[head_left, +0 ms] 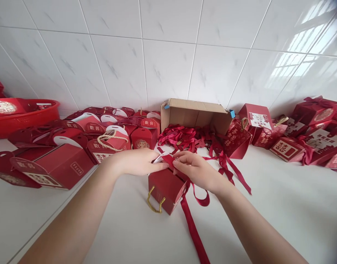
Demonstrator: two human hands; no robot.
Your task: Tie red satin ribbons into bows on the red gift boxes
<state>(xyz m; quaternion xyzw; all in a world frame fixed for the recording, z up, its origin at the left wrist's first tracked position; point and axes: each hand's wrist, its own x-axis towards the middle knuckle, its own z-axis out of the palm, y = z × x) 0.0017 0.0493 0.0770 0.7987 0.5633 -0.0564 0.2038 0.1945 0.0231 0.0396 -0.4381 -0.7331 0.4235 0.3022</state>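
Observation:
A red gift box (168,187) stands in front of me on the white surface, a gold cord handle (155,206) hanging from its near side. My left hand (139,161) is closed on the box's top flap (160,157), thumb lying along it. From the other side my right hand (192,167) pinches the red part of the same flap between thumb and fingers. Dark red ribbon (192,227) trails from the right of the box toward me, with a loop beside it. The fingers partly cover the top.
Behind the box, an open cardboard carton (196,110) lies with a heap of red ribbons (179,136) at its mouth. Several red boxes (61,165) crowd the left, near a red plastic basin (28,119). More boxes (288,148), some ribboned, stand right. A tiled wall (168,66) rises behind.

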